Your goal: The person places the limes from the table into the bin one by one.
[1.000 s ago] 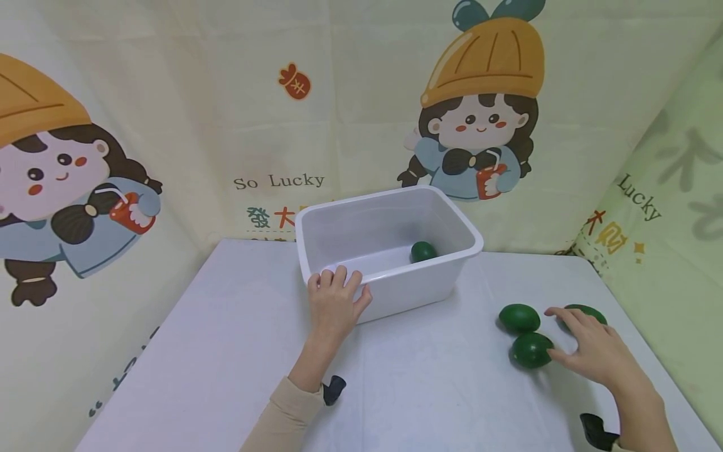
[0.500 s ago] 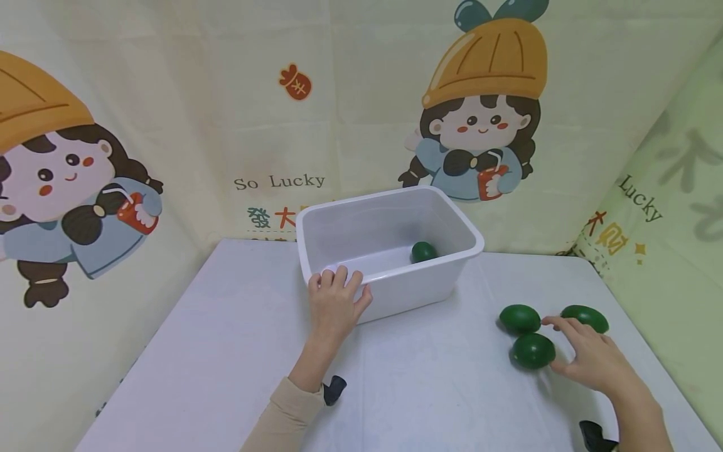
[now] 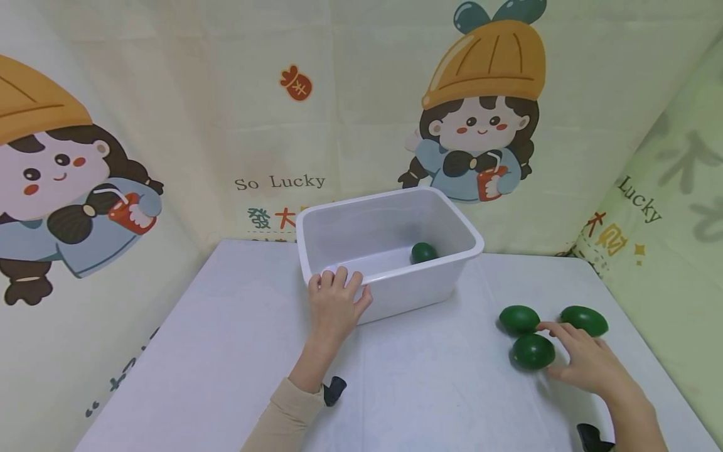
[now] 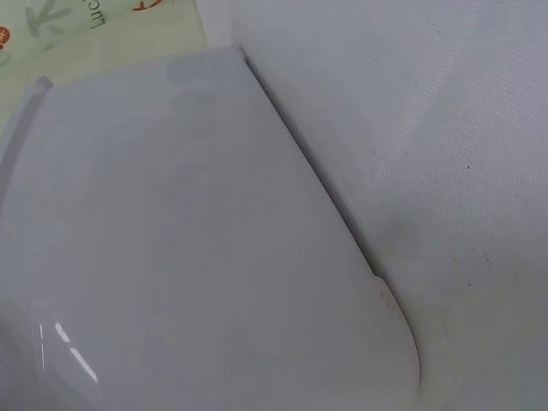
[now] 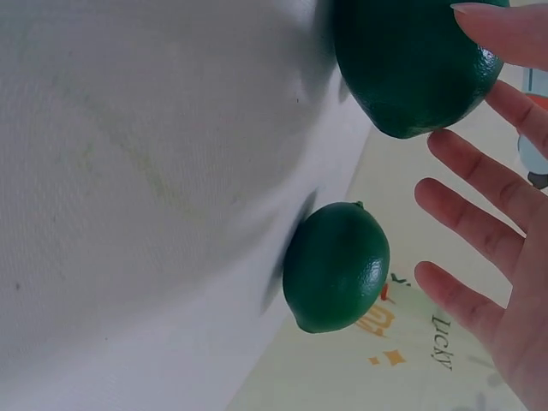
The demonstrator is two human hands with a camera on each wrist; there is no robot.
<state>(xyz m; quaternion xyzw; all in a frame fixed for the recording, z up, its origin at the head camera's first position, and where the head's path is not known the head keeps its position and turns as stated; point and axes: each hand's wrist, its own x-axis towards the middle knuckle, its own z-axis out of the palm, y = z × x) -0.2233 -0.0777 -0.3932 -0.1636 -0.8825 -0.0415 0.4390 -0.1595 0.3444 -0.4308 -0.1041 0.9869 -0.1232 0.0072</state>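
Note:
My left hand [image 3: 334,307] rests on the near left rim of a white plastic bin [image 3: 412,290], fingertips hooked over the edge and thumb outside. The bin's outer wall [image 4: 180,231] fills much of the left wrist view. One green lime [image 3: 423,252] lies inside the bin. On the table at right are three more limes: a front one [image 3: 533,352], one behind it [image 3: 519,319] and one farther right [image 3: 585,319]. Around the front lime, my right hand [image 3: 590,363] spreads loosely. In the right wrist view the thumb overlaps a near lime [image 5: 411,64], the other fingers held apart.
A white cloth covers the table [image 3: 226,351]. Behind the bin hangs a printed curtain [image 3: 361,113] with cartoon figures, and a green-tinted one [image 3: 672,251] borders the right side. A black strap piece [image 3: 334,390] sticks out at my left wrist.
My right hand has shifted slightly left and toward me, its fingers coming closer round the front lime and uncovering the right-hand lime. The left hand and bin stay put.

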